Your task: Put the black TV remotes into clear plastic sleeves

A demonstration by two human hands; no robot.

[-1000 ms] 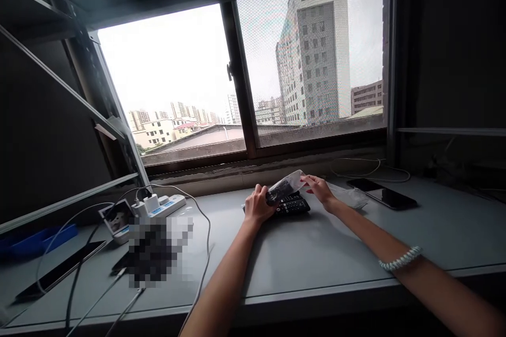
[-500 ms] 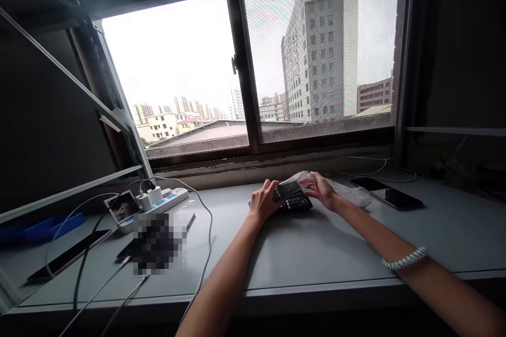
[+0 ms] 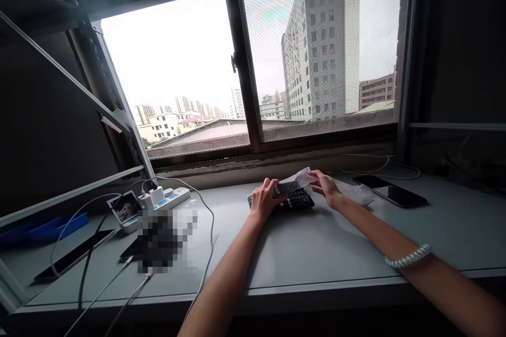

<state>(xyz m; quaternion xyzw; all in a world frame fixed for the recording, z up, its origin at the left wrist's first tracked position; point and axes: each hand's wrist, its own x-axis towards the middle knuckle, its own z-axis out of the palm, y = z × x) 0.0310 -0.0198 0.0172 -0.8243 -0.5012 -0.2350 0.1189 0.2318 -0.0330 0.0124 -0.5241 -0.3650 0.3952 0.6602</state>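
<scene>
My left hand (image 3: 264,200) grips the left end of a dark remote-like device partly inside a clear plastic bag (image 3: 296,180). My right hand (image 3: 326,188) pinches the open right end of that bag. Both hold it just above a black remote (image 3: 297,201) with buttons that lies on the grey table (image 3: 316,252) near the window sill. A beaded bracelet (image 3: 408,256) circles my right wrist.
A dark phone (image 3: 389,191) lies at the right, with more clear plastic (image 3: 356,193) beside it and a white cable (image 3: 375,160) behind. At the left are a white power strip (image 3: 168,199) with chargers, a small photo card (image 3: 124,208), trailing cables and a tablet (image 3: 73,255).
The bagged device has been lowered a little toward the black remote and tilted flatter. The view has shifted slightly left and up. Both hands keep their grip.
</scene>
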